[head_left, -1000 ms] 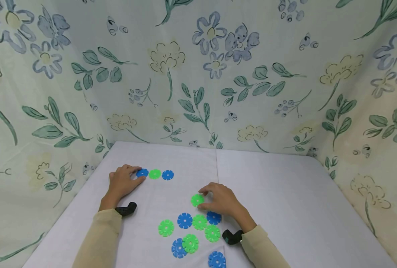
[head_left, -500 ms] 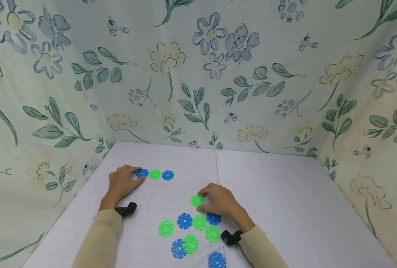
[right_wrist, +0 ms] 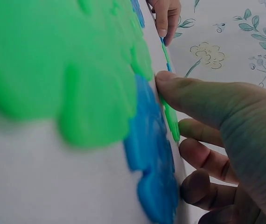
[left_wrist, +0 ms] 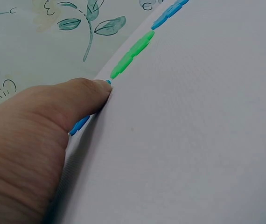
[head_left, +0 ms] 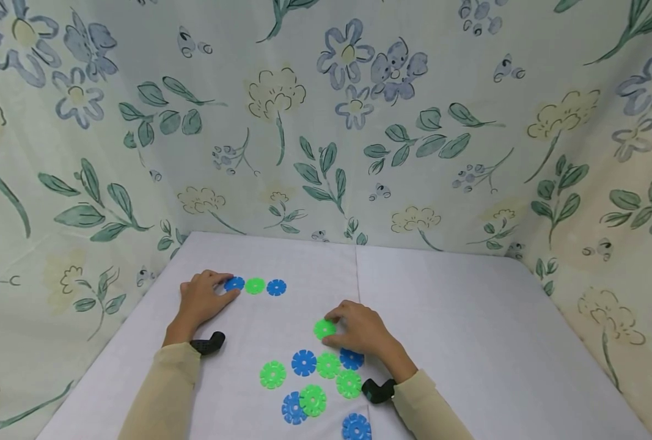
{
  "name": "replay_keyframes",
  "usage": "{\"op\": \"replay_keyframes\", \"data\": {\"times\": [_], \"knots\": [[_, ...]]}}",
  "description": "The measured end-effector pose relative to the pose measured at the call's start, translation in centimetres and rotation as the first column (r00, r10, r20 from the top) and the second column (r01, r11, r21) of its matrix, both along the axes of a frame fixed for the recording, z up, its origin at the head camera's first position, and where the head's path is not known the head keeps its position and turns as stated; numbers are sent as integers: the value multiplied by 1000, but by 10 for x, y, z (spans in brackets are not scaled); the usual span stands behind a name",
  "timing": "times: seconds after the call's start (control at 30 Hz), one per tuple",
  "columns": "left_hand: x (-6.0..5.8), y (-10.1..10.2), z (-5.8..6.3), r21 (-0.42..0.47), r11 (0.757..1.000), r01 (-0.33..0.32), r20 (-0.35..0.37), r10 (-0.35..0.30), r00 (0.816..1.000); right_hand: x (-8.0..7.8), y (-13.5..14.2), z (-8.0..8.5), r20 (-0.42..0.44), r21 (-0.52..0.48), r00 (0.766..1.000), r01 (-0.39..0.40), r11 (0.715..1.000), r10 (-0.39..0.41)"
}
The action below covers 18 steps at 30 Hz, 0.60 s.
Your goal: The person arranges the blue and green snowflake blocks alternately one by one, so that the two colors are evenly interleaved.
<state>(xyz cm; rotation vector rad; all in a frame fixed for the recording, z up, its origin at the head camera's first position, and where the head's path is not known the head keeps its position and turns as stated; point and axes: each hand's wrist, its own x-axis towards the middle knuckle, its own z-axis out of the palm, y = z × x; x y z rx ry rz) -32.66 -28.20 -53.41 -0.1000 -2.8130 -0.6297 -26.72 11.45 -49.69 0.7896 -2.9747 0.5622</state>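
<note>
At the far left of the table, my left hand [head_left: 201, 299] pinches a blue notched plastic disc [head_left: 234, 283] between thumb and fingers. That disc heads a row with a green disc [head_left: 255, 286] and a second blue disc [head_left: 276, 287]. In the left wrist view my thumb partly covers the held blue disc [left_wrist: 80, 125], which lies flat. Nearer the middle, my right hand [head_left: 361, 330] holds a green notched disc [head_left: 323, 329] by its edges, flat on the cloth. The right wrist view shows this green disc [right_wrist: 172, 122] beside my thumb and fingertips.
Several more discs lie in front of my right hand: a loose green one [head_left: 273, 374], a blue one [head_left: 304, 362], a green disc [head_left: 313, 399] overlapping a blue one [head_left: 292, 408], and a blue disc [head_left: 356, 426] near the front. Floral cloth [head_left: 326, 122] hangs behind the white table [head_left: 441, 318].
Both hands stay practically where they were, each at the same disc. My right wrist has shifted very slightly left; the discs show no visible movement.
</note>
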Motion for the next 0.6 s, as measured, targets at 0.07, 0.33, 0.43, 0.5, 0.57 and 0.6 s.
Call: {"op": "replay_keyframes", "data": {"times": [0.07, 0.33, 0.43, 0.5, 0.57, 0.6], "knots": [[-1, 0, -1, 0, 1000, -1, 1, 1, 1000, 0, 0, 0, 3, -2, 1000, 0, 1000, 0], [-3, 0, -1, 2, 1000, -6, 1, 6, 1000, -1, -1, -1, 37, -53, 999, -7, 999, 9], [-2, 0, -1, 4, 1000, -1, 3, 1, 1000, -1, -2, -1, 62, -82, 998, 0, 997, 5], [-1, 0, -1, 4, 1000, 1, 4, -1, 1000, -2, -1, -1, 83, -99, 997, 9, 995, 0], [-1, -1, -1, 3, 1000, 0, 5, 0, 1000, -2, -2, -1, 104, -111, 995, 21, 994, -9], [-2, -1, -1, 1, 1000, 0, 7, 0, 1000, -2, -2, -2, 112, -113, 994, 28, 993, -15]]}}
